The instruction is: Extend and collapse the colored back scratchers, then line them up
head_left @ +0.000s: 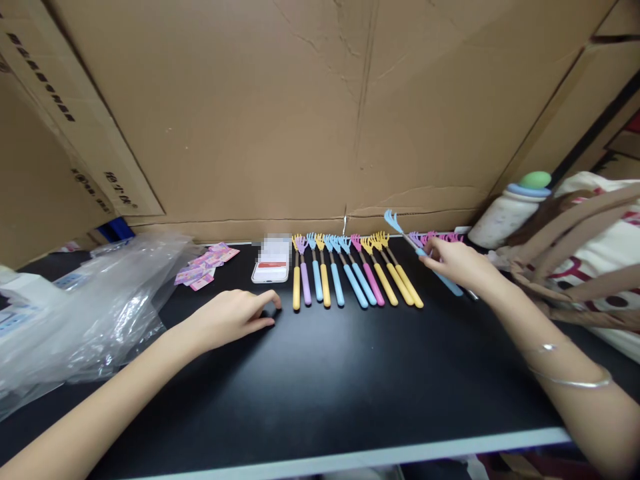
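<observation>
Along the back of the black table (360, 387) stands cardboard (250, 120), a row of scratchers (338, 288) before it; left lie phone (271, 274), cards (204, 264) and plastic (110, 307), right a bottle (506, 221) and bag (600, 290). Beside the row, the right hand (457, 263) pinches a blue scratcher (450, 285); the left hand (235, 317) holds finger and thumb apart.

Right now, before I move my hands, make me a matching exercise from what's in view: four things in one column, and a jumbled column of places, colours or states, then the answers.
Column one
1. Right hand
2. Left hand
3. Phone
4. Bottle

Column two
A. White, with a green top
B. Gripping a blue claw-ended stick
C. Between the pink-and-purple cards and the row of colourful sticks
D. Empty, fingers loosely curled

Right pairs: 1-B, 2-D, 3-C, 4-A.
</observation>
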### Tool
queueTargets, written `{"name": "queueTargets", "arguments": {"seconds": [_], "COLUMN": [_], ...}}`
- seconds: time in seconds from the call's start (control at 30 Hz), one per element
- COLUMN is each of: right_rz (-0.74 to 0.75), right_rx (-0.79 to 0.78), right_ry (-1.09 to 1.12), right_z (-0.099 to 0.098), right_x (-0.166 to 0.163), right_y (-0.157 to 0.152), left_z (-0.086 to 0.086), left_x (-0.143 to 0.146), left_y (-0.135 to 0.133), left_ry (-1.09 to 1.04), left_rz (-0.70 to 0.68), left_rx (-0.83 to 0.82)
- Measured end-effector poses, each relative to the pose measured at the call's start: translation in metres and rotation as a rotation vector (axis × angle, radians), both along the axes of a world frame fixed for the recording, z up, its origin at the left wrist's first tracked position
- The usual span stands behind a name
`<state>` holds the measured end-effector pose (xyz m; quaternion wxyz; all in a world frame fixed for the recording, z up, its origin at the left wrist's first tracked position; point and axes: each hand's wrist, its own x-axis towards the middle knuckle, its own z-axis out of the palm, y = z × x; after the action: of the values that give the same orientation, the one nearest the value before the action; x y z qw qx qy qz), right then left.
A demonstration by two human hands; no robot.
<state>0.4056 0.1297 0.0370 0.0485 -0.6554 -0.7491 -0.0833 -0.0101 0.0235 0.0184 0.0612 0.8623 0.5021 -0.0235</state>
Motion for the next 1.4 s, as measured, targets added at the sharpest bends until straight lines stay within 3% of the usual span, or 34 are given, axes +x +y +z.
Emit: {"name": "queueTargets", "arguments": {"seconds": [0.3, 0.63, 0.8, 1.03, 1.4], "right_rz": [-0.126, -0.132, -0.129, -0.212, -0.185], "right_rx": [-0.049, -0.021, -0.007, 0.007, -0.079], "right_ry": [-0.134, -0.144, -0.099, -0.049, -0.102], "right_z": [-0.020, -0.027, -0.019, 0.008, -0.013], "right_x": [-0.005, -0.023, -0.022, 0.009, 0.019], "right_y": [0.001, -0.006, -0.004, -0.004, 0.011], "left_z": [-0.002, -0.004, -0.005, -0.007, -0.005], "left_x": [-0.001, 0.000, -0.001, -0.002, -0.001], "left_y": [0.001, -0.002, -0.002, -0.001, -0.002], "left_ry": [-0.017, -0.011, 0.004, 0.000, 0.025], "left_rz": [0.009, 0.014, 0.006, 0.002, 0.008], "left_rx": [0.009, 0.018, 0.035, 0.043, 0.025]}}
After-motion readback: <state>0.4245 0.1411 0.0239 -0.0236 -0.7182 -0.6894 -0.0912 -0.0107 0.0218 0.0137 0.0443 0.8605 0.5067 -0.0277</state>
